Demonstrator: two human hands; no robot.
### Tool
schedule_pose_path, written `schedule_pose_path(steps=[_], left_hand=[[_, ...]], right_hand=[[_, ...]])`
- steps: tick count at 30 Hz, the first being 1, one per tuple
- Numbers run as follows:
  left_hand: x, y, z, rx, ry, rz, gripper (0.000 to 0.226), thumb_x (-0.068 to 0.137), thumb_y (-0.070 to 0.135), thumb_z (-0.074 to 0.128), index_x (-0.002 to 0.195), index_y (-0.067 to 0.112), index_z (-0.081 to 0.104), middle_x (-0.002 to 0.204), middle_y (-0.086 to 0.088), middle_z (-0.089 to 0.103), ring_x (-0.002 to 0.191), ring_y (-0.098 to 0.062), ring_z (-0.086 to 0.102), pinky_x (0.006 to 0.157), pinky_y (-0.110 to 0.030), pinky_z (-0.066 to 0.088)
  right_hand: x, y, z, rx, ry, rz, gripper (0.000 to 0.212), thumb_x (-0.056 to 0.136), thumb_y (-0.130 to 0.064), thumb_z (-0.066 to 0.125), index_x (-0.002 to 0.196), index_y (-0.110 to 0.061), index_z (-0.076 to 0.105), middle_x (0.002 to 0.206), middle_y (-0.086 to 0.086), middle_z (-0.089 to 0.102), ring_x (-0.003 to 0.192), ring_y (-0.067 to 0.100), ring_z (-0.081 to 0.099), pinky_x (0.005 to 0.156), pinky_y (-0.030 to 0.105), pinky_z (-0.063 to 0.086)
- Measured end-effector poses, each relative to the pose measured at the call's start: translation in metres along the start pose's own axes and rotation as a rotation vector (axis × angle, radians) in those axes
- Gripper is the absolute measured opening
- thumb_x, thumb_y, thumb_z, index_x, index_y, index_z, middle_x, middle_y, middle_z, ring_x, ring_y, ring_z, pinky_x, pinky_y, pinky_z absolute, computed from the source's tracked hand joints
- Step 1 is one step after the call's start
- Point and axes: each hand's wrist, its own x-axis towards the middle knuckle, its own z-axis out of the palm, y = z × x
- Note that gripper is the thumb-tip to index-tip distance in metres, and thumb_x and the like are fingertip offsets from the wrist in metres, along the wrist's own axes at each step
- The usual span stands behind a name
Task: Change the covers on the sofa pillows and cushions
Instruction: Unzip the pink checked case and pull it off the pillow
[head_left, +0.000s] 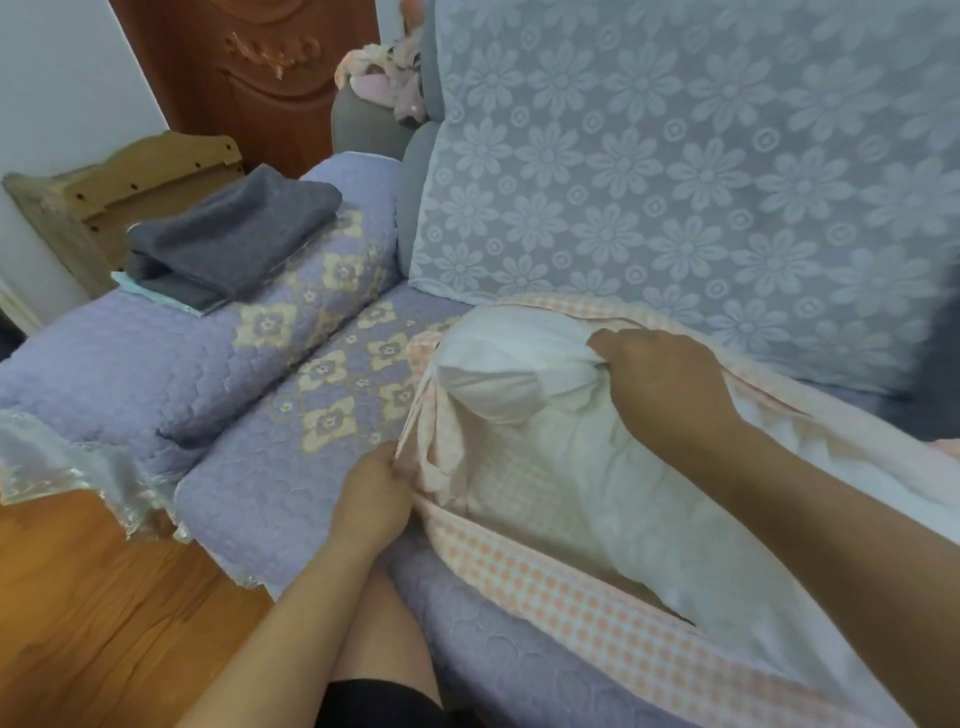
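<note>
Left hand pinching checked cover edge, right hand gripping white pillow

A soft white cloth pillow is showing matt and creased inside a checked woven cover; quilted lilac sofa fabric is lying at lower left, beside glossy wood floor

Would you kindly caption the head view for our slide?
Right hand grips the white pillow insert while left hand holds the checked cover open.
</note>
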Motion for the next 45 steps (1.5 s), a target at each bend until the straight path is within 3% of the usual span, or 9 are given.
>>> schedule_pose_path(steps=[5, 12, 17, 23, 28, 30, 37, 41, 45], left_hand=[[-0.012, 0.051, -0.017, -0.820, -0.185, -0.144, 0.010, 0.093, 0.019, 0.057, 0.090, 0.021, 0.066, 0.082, 0.003, 0.072, 0.079, -0.019, 0.068, 0.072, -0.032, 0.053], [0.052, 0.075, -0.037, -0.148, -0.068, 0.026, 0.025, 0.084, 0.049, 0.059, 0.101, 0.032, 0.067, 0.095, 0.001, 0.073, 0.083, -0.020, 0.070, 0.069, -0.042, 0.059], [0.083, 0.064, -0.066, 0.245, 0.029, -0.124, 0.025, 0.095, 0.022, 0.061, 0.077, 0.009, 0.050, 0.082, -0.023, 0.062, 0.061, -0.024, 0.053, 0.055, -0.033, 0.044], [0.054, 0.083, -0.068, 0.037, -0.615, -0.167, 0.024, 0.096, -0.005, 0.062, 0.090, 0.018, 0.063, 0.098, -0.003, 0.065, 0.081, -0.011, 0.058, 0.060, -0.026, 0.052], [0.077, 0.081, -0.066, -0.137, -0.202, -0.359, 0.016, 0.097, 0.004, 0.057, 0.084, 0.012, 0.060, 0.078, -0.014, 0.061, 0.059, -0.023, 0.054, 0.066, -0.031, 0.045], [0.078, 0.073, -0.061, -0.197, -0.268, -0.404, 0.017, 0.100, 0.000, 0.052, 0.087, 0.006, 0.062, 0.079, -0.019, 0.063, 0.053, -0.023, 0.060, 0.064, -0.033, 0.049], [0.030, 0.074, -0.083, -0.593, -0.433, -0.085, 0.069, 0.094, 0.002, 0.065, 0.147, 0.041, 0.041, 0.129, 0.007, 0.064, 0.113, -0.025, 0.068, 0.092, -0.043, 0.055], [-0.019, 0.068, -0.052, -0.129, -0.097, -0.114, 0.064, 0.089, 0.058, 0.066, 0.135, 0.022, 0.039, 0.131, 0.001, 0.043, 0.110, -0.019, 0.053, 0.090, -0.033, 0.041], [-0.046, 0.066, -0.040, -0.122, -0.106, -0.146, 0.062, 0.085, 0.062, 0.069, 0.121, 0.023, 0.037, 0.121, 0.001, 0.051, 0.096, -0.016, 0.055, 0.077, -0.034, 0.042]], right_hand=[[-0.007, -0.016, 0.010, 0.129, -0.012, -0.033, 0.027, 0.077, 0.002, 0.053, 0.092, -0.019, 0.058, 0.071, -0.001, 0.055, 0.057, 0.023, 0.052, 0.049, 0.034, 0.042], [-0.020, -0.017, 0.005, 0.247, 0.171, -0.051, 0.032, 0.072, 0.008, 0.060, 0.092, -0.016, 0.063, 0.071, -0.001, 0.058, 0.060, 0.023, 0.055, 0.052, 0.033, 0.042], [-0.054, 0.001, -0.025, 0.219, 0.394, -0.174, 0.037, 0.075, 0.006, 0.047, 0.099, -0.010, 0.069, 0.074, 0.003, 0.058, 0.064, 0.026, 0.053, 0.061, 0.036, 0.044], [-0.119, -0.009, 0.000, 0.226, 0.130, -0.524, 0.033, 0.083, 0.007, 0.060, 0.105, -0.015, 0.069, 0.081, -0.003, 0.056, 0.079, 0.021, 0.049, 0.082, 0.031, 0.036], [-0.144, -0.061, 0.006, 0.342, 0.099, -0.730, 0.019, 0.089, -0.003, 0.053, 0.084, -0.017, 0.065, 0.070, -0.004, 0.051, 0.070, 0.018, 0.045, 0.082, 0.033, 0.045], [-0.141, -0.066, 0.008, 0.321, 0.038, -0.761, 0.021, 0.089, -0.003, 0.051, 0.080, -0.018, 0.060, 0.069, -0.005, 0.049, 0.070, 0.017, 0.044, 0.082, 0.033, 0.046], [-0.122, -0.036, 0.011, 0.383, 0.006, -0.621, 0.036, 0.103, -0.044, 0.047, 0.117, -0.018, 0.067, 0.109, -0.002, 0.062, 0.099, 0.023, 0.056, 0.095, 0.038, 0.045], [-0.074, -0.022, 0.008, 0.303, 0.167, -0.290, 0.043, 0.095, -0.034, 0.058, 0.131, -0.013, 0.061, 0.129, 0.010, 0.058, 0.116, 0.031, 0.053, 0.100, 0.044, 0.044], [-0.035, -0.032, 0.011, 0.158, -0.015, -0.324, 0.052, 0.084, -0.036, 0.067, 0.131, -0.017, 0.057, 0.126, 0.007, 0.058, 0.113, 0.030, 0.053, 0.095, 0.043, 0.047]])
